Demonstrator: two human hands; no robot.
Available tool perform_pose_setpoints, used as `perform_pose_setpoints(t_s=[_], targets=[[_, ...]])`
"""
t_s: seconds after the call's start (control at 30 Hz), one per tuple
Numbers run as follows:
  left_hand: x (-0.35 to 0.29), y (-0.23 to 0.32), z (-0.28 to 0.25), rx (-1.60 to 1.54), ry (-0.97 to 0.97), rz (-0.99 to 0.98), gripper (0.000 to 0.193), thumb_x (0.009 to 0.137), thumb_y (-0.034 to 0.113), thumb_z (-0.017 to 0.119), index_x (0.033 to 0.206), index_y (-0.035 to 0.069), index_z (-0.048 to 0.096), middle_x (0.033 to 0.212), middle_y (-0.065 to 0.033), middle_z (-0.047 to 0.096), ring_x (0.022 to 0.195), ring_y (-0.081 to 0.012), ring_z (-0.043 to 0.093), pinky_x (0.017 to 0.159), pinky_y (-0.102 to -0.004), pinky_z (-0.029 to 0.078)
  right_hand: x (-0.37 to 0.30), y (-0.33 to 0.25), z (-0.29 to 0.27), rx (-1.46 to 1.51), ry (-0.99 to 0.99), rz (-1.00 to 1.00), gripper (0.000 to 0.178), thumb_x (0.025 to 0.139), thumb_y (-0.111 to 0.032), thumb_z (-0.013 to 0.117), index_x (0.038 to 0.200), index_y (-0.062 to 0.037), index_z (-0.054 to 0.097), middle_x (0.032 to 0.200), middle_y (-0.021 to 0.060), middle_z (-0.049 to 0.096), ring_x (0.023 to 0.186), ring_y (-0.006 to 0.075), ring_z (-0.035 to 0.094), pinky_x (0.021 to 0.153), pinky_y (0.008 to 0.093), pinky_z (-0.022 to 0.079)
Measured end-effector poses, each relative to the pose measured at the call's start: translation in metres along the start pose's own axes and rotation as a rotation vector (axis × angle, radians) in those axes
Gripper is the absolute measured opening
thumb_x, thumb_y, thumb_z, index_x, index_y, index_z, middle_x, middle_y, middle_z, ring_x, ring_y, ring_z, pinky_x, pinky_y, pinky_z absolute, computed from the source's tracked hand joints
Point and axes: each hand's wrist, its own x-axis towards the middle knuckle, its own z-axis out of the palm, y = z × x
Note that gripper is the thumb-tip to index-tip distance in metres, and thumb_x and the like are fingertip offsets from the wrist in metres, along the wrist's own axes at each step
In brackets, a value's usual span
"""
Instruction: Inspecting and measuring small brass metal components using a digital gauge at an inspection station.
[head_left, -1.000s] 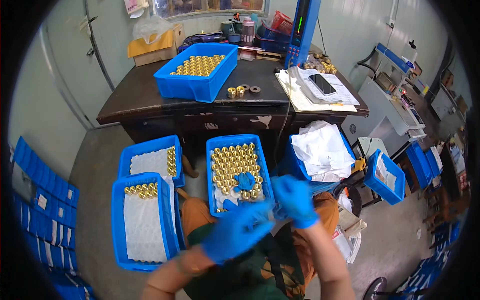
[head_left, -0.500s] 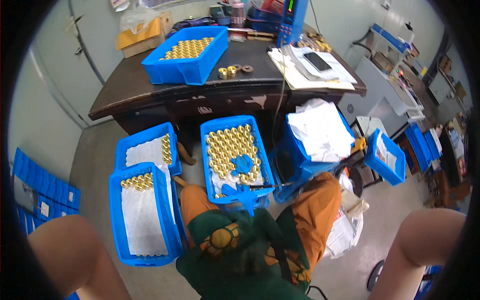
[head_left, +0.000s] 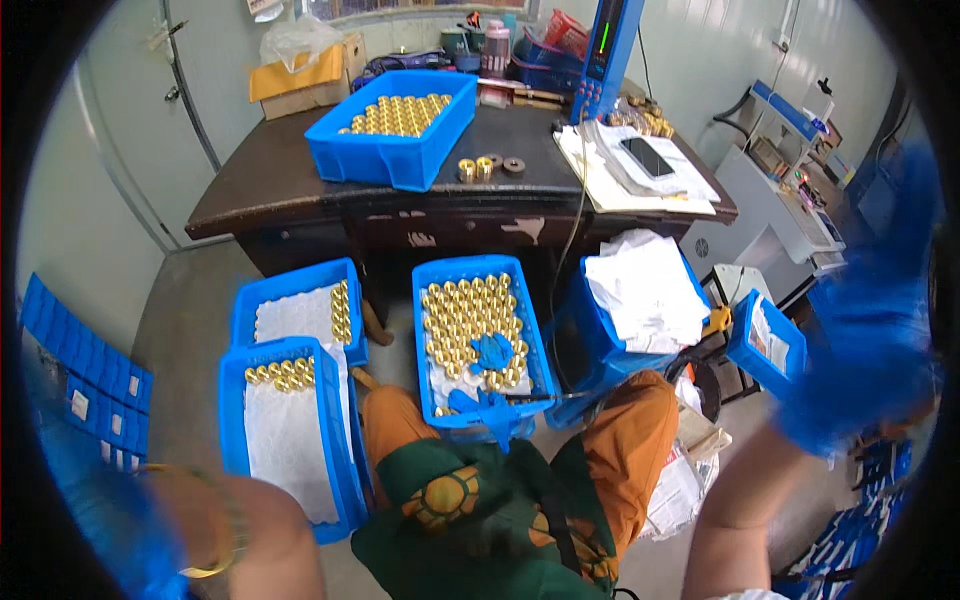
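A dark desk (head_left: 510, 135) stands beyond a blue tub (head_left: 536, 340). Both blue-gloved hands are at the edges of view, well apart from that tub — the left hand (head_left: 110, 520) low, the right hand (head_left: 850, 385) higher — and too blurred to tell whether either grips anything. Inside the tub, a crumpled blue glove (head_left: 492, 351) lies on rows of brass rings (head_left: 468, 310).
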Motion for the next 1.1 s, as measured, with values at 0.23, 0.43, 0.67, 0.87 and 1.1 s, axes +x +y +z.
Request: perform_pose_setpoints(t_s=[0.23, 0.43, 0.67, 0.87, 1.1], targets=[[0.0, -0.106, -0.101, 1.02, 0.728, 0.023, 0.041, 0.095, 0.028, 0.038, 0.127, 0.003, 0.042, 0.12, -0.0102, 0.052, 0.107, -0.0202, 0.051, 0.095, -0.0357, 0.039, -0.005, 0.22, 0.06, -0.836, -0.557, -0.143, 0.026, 0.078, -0.016, 0.059, 0.101, -0.0022, 0.062, 0.097, 0.0159, 0.063, 0.091, 0.0307, 0.06, 0.084, 0.0386, 0.046], [-0.024, -0.13, -0.168, 1.312, 0.784, -0.215, 0.041, 0.091, 0.016, 0.046, 0.128, 0.001, 0.04, 0.122, -0.0088, 0.05, 0.112, -0.0181, 0.048, 0.098, -0.0322, 0.036, 0.018, 0.297, 0.041, -1.078, -0.689, 0.039, 0.026, 0.08, -0.021, 0.062, 0.1, -0.0044, 0.062, 0.093, 0.0135, 0.062, 0.089, 0.0275, 0.059, 0.083, 0.0347, 0.046], [0.001, -0.168, -0.236, 2.058, 0.013, -0.471, 0.027, 0.085, 0.001, 0.052, 0.112, -0.001, 0.05, 0.123, -0.0099, 0.047, 0.106, -0.0176, 0.051, 0.086, -0.0291, 0.045, 0.017, 0.235, 0.03, 0.097, -0.441, 0.689, 0.022, 0.089, -0.017, 0.054, 0.101, 0.0007, 0.06, 0.094, 0.003, 0.061, 0.084, 0.0104, 0.056, 0.08, 0.0229, 0.044], [0.013, -0.234, -0.268, 1.021, 0.762, -0.641, 0.015, 0.08, 0.002, 0.059, 0.094, 0.0, 0.053, 0.086, -0.0053, 0.058, 0.075, -0.0113, 0.057, 0.066, -0.0248, 0.048, 0.008, 0.228, 0.001, -0.345, -0.213, 0.31, 0.015, 0.086, -0.012, 0.057, 0.095, -0.001, 0.062, 0.076, 0.0037, 0.063, 0.069, 0.0093, 0.056, 0.063, 0.0242, 0.047], [0.016, -0.243, -0.253, 1.145, 0.708, -0.665, 0.023, 0.084, 0.001, 0.055, 0.107, -0.001, 0.054, 0.107, -0.0096, 0.059, 0.094, -0.0135, 0.057, 0.079, -0.0253, 0.048, 0.099, 0.244, -0.107, -0.498, 0.148, -0.011, 0.017, 0.089, -0.018, 0.053, 0.092, -0.0025, 0.06, 0.084, 0.0028, 0.059, 0.076, 0.0101, 0.053, 0.071, 0.0244, 0.046]])
